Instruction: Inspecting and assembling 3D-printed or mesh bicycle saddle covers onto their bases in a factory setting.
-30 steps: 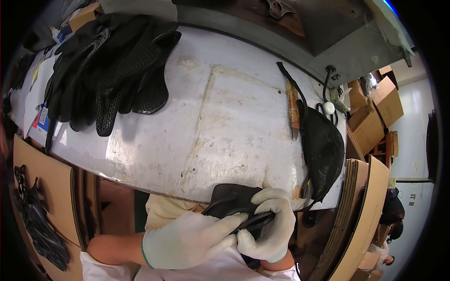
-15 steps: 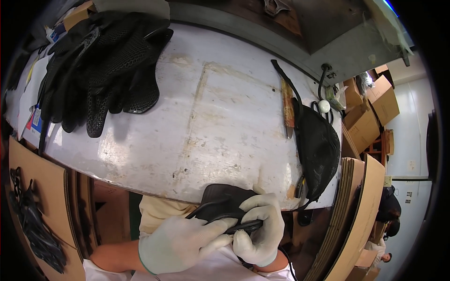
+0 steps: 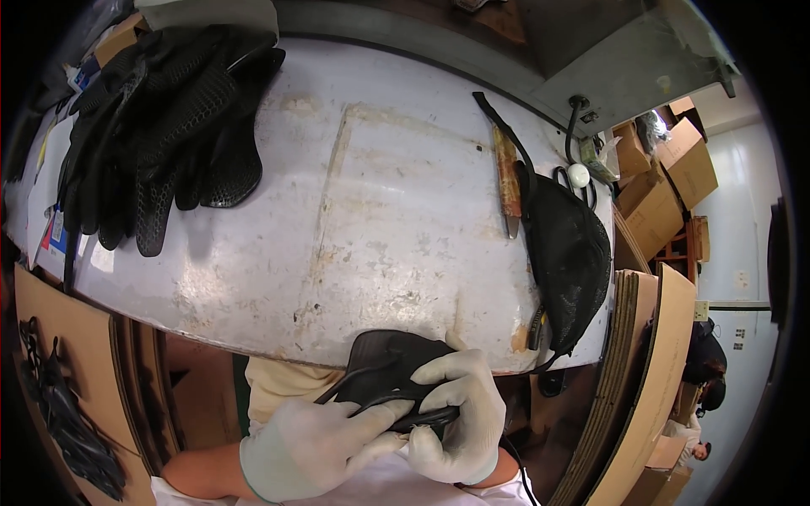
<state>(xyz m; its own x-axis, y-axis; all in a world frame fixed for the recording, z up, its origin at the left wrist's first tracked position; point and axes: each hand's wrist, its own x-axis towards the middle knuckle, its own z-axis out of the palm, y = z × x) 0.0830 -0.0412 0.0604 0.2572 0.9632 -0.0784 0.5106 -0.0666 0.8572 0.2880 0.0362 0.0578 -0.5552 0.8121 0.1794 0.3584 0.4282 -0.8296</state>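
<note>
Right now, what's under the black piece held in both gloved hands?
Under the black piece: the left hand and right hand in white gloves, plus a cream garment on the lap. Its underside is covered.

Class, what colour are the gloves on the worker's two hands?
White, on both the left hand and right hand; clearest in the head view.
</note>
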